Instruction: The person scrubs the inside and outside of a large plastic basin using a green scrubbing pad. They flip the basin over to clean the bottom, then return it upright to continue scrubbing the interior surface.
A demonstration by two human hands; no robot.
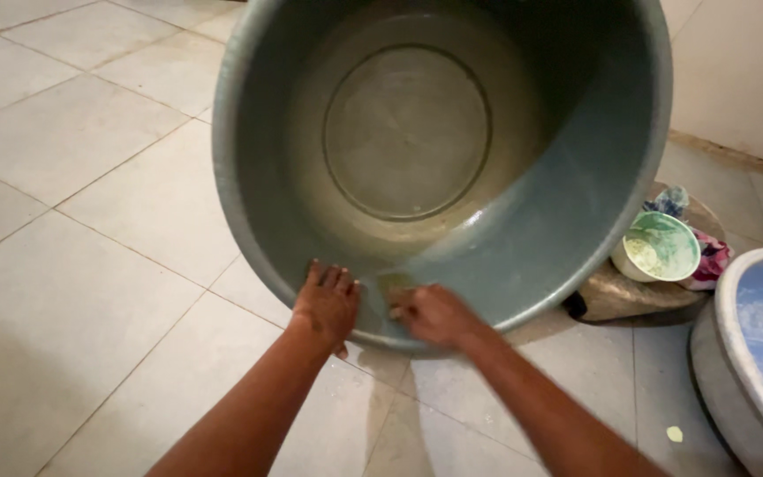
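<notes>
The left hand (pixel 327 305) lies flat against the inner wall of a large grey basin (pixel 558 221), fingers spread and pointing up into the bowl, palm pressed just inside the near rim. It grips nothing; it only bears on the plastic. Just beside it, the right hand (pixel 433 314) is curled around something small and yellowish pressed to the same wall — a scrubbing pad (pixel 394 284), as far as the blur lets one tell — with the fingers closed over it. The two hands are near each other but not touching.

The basin is tilted up toward the camera, its near rim down at the tiled floor (pixel 90 265) beneath the hands, its mouth open to the viewer so the round bottom shows. The upper rim runs out of the top of the view. To the left of the basin the pale floor tiles lie open; to the right the room is crowded.

There, behind the basin's right edge, a small white bowl (pixel 658 247) with greenish smears inside rests on a low stone slab (pixel 629 296), with a bundle of coloured cloth (pixel 708 261) touching it. Further right, a second basin (pixel 757 353) — light blue inside, grey outside — is cut by the frame edge. A small pale scrap (pixel 674 434) lies on the floor near it.

In all: two basins, one bowl, one pad, two hands.
</notes>
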